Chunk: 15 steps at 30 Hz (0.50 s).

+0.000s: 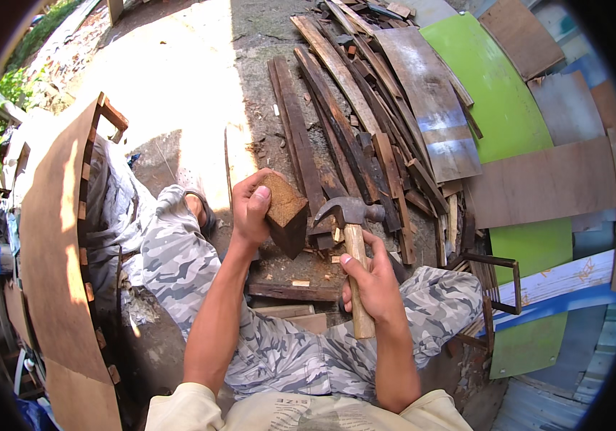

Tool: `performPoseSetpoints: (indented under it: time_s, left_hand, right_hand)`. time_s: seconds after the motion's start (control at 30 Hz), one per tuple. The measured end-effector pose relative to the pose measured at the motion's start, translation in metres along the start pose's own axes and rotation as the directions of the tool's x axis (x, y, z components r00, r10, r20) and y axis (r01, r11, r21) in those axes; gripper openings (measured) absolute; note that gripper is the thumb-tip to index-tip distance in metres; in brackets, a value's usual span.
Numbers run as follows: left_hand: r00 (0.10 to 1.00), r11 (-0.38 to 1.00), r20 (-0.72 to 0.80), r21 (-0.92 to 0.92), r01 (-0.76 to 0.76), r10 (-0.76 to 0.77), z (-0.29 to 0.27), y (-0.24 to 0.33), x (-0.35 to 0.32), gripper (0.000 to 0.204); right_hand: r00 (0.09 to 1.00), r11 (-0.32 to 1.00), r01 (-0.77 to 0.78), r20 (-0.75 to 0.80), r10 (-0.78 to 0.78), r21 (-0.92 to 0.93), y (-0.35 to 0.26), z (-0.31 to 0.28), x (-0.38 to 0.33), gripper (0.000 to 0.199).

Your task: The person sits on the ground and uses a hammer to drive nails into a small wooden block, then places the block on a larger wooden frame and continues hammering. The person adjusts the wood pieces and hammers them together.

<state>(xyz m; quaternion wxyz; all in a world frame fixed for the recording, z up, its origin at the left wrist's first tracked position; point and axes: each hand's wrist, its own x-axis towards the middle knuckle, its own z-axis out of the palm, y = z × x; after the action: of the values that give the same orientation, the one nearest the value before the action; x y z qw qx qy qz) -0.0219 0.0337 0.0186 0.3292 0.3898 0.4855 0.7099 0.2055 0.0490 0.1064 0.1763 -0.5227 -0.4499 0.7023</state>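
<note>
My left hand is wrapped round a thick wooden block, its pale sawn end tilted up and a dark side facing me. In my right hand is a claw hammer, gripped by its wooden handle. The hammer's steel head points up, with the claw toward the block and the striking face to the right. A small gap separates the hammer from the block. Both are held above the ground between my knees. Small wood chips lie on the ground below.
Long dark boards and planks are piled ahead and to the right. Green panels and plywood sheets lean at the right. A small wooden frame stands by my right knee. A tall plywood panel with battens stands at the left.
</note>
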Motion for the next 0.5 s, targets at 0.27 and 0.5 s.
performPoseSetpoints:
  time_s: [0.27, 0.5]
  left_hand:
    - [1.000, 1.000, -0.007, 0.008, -0.005, 0.005, 0.0012, -0.0045, -0.0052, 0.047]
    - [0.998, 0.999, 0.049, -0.016, 0.043, -0.042, -0.0045, -0.0079, -0.0067, 0.044]
  right_hand:
    - [0.998, 0.998, -0.048, 0.036, 0.050, -0.045, 0.0000, 0.0026, 0.0005, 0.059]
    - [0.994, 0.996, -0.085, 0.075, 0.085, 0.004, -0.0019, -0.0048, -0.0011, 0.060]
